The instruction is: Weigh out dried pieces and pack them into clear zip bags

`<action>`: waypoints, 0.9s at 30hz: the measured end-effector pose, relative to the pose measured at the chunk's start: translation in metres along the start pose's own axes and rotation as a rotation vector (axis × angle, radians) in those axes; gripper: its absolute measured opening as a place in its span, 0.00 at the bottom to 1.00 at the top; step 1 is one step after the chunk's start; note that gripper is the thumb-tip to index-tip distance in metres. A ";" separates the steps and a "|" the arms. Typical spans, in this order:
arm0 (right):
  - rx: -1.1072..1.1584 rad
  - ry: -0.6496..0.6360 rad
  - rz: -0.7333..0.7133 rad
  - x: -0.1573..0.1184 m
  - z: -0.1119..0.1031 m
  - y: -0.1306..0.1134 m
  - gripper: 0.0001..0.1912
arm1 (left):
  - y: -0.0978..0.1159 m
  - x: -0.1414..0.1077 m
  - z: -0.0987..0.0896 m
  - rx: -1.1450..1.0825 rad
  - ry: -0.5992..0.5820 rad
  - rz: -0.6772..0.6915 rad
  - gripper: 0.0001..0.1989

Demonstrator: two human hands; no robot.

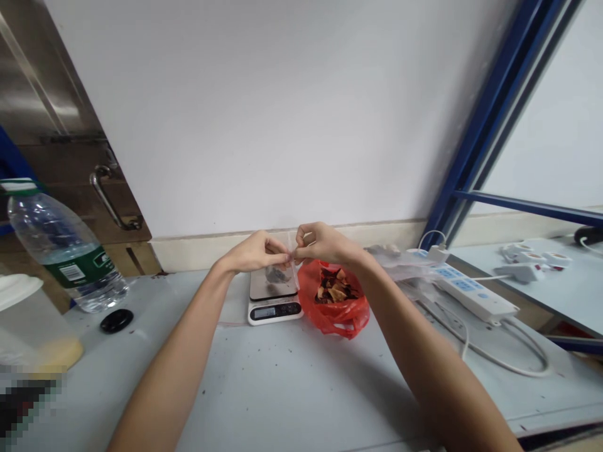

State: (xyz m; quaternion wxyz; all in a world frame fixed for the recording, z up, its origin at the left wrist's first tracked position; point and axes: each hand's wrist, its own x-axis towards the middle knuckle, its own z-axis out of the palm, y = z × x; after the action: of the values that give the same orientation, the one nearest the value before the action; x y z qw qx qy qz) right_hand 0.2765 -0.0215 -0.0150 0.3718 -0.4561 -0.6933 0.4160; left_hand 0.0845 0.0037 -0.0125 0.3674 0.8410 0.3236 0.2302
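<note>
My left hand and my right hand meet above a digital kitchen scale. Thumb and fingers of both are pinched on the upper edge of a small clear plastic bag. A dark clump shows near the scale's plate, but whether it lies inside the bag or is a reflection I cannot tell. Right of the scale, below my right wrist, an open red plastic bag holds brown, dried, leaf-like pieces. The scale's display is lit, its digits too small to read.
A large water bottle, a black lid and a translucent tub stand at left. Clear plastic bags, a power strip and its cable lie at right. A white wall rises behind the table.
</note>
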 end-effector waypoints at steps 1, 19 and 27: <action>-0.015 0.014 -0.011 0.001 0.001 0.000 0.16 | 0.000 0.000 0.001 0.001 0.004 0.001 0.08; -0.721 0.381 -0.146 0.000 -0.001 -0.008 0.08 | 0.002 -0.001 -0.006 0.064 0.274 -0.069 0.07; -0.710 0.090 0.069 -0.005 0.003 -0.013 0.19 | 0.012 0.005 0.008 0.068 0.372 0.139 0.07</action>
State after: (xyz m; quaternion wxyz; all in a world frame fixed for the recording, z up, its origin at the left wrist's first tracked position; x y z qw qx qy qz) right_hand 0.2709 -0.0301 -0.0050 0.2059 -0.5979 -0.7617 0.1412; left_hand 0.0975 -0.0025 -0.0080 0.2559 0.8163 0.3348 0.3951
